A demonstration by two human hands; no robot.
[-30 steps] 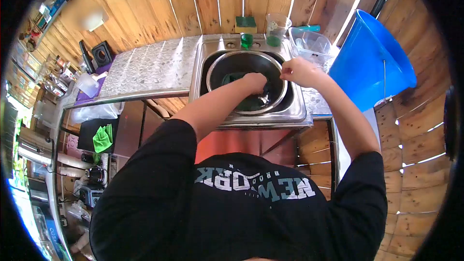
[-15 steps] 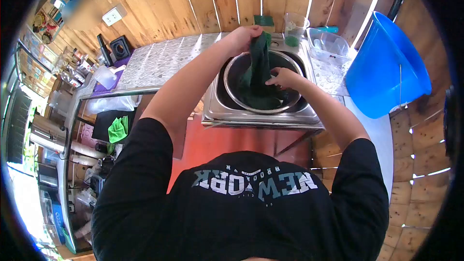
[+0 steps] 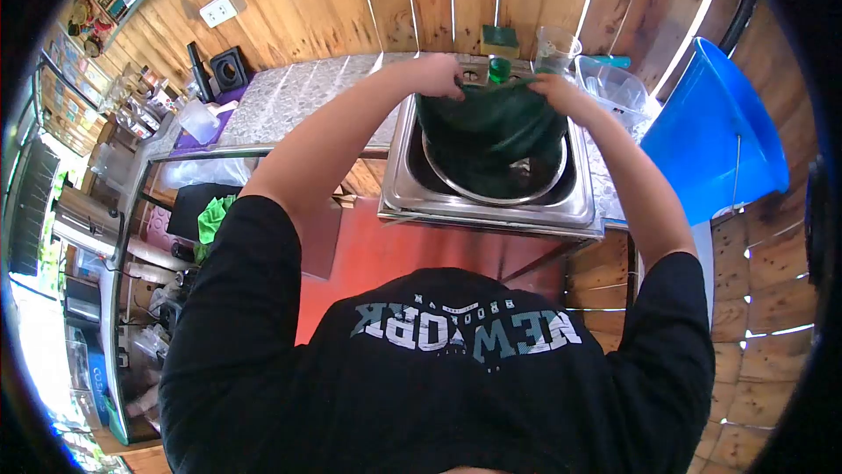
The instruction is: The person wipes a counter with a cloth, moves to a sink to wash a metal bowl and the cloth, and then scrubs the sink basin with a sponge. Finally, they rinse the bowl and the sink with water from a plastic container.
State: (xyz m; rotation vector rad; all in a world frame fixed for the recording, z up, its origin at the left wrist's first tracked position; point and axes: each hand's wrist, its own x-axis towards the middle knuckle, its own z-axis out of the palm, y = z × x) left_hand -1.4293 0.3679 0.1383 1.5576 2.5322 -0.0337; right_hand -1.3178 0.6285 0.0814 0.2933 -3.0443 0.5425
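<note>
While my two arms reach forward over the sink point(image 3: 399, 189), I hold up a dark green cloth point(image 3: 491, 128) between my hands. My left hand point(image 3: 441, 77) has its fingers closed on the upper left edge of the cloth, and my right hand point(image 3: 558, 92) pinches the upper right edge. The cloth hangs spread above the metal bowl point(image 3: 548, 174), which sits in the sink; whether its lower part touches the bowl, I cannot tell exactly. Behind it there are a small green cup point(image 3: 499, 69) and a sponge point(image 3: 500, 40). The blue bucket point(image 3: 715, 141) stands to the right, and the bench point(image 3: 298, 92) extends to the left.
</note>
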